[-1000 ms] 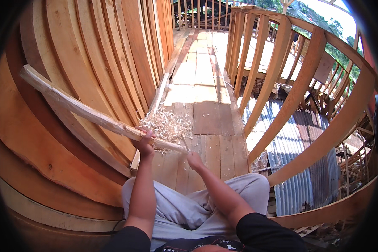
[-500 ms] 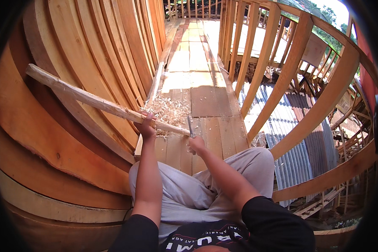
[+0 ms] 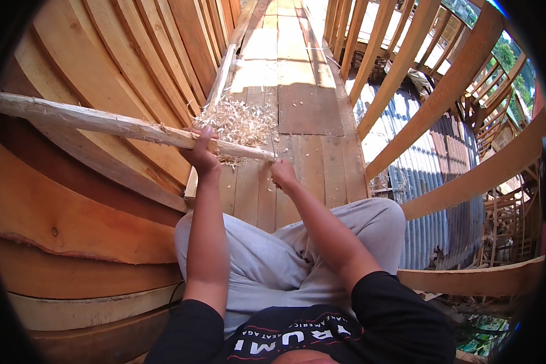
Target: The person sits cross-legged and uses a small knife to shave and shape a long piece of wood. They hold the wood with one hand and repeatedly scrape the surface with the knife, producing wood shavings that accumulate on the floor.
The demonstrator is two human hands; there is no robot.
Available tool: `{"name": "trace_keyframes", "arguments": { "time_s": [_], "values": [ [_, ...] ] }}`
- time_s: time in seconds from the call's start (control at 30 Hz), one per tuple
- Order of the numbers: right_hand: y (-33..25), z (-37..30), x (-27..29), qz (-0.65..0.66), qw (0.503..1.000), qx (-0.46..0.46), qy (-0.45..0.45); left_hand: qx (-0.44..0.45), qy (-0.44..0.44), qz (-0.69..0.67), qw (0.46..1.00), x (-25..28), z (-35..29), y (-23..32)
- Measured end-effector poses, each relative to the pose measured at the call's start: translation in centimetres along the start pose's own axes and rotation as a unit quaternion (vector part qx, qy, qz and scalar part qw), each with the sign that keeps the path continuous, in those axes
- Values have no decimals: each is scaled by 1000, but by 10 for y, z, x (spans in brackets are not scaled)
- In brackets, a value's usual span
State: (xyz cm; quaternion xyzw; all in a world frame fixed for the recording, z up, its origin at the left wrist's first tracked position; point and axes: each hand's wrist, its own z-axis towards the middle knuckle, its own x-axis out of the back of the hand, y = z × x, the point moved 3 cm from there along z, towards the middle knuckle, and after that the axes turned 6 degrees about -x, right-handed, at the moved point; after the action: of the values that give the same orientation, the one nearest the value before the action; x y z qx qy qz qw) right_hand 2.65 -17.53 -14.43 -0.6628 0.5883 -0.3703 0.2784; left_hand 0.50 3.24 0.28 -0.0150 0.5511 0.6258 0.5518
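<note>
A long, pale, peeled wooden pole (image 3: 109,121) slants across in front of me, its far end reaching the left wall. My left hand (image 3: 202,156) is wrapped round it near its right-hand end, thumb on top. At that end my right hand (image 3: 283,175) is closed in a fist round the handle of a knife, which the fingers hide. The knife's blade (image 3: 275,147) shows only as a thin line seen nearly edge-on, up against the tip of the pole.
Curled wood shavings (image 3: 242,121) lie heaped on the plank floor (image 3: 312,161) beyond the pole. Upright boards (image 3: 54,79) line the left side. A slatted wooden railing (image 3: 428,100) runs along the right, with a corrugated metal roof (image 3: 431,200) below it. My crossed legs (image 3: 255,261) are close beneath my arms.
The view has tipped downward. The pole lies flatter and reaches farther left, and the knife blade has turned from a visible flat side to nearly edge-on. Both hands keep their hold.
</note>
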Motion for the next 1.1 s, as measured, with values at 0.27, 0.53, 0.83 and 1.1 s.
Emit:
{"name": "trace_keyframes", "arguments": {
  "time_s": [0.27,0.53,0.83,1.1],
  "values": [
    [-9,17,-9,33,998,-19,-44,-26,-34,24,999,-7,1,0],
    [-34,-2,-5,-51,994,-1,-96,-50,-34,58,996,-21,0,2],
    [-34,9,-7,51,954,-127,-267,-71,-32,68,995,-21,1,1],
    [-26,35,14,228,905,-232,-276,-85,-3,103,991,-25,5,10]
  ]
}}
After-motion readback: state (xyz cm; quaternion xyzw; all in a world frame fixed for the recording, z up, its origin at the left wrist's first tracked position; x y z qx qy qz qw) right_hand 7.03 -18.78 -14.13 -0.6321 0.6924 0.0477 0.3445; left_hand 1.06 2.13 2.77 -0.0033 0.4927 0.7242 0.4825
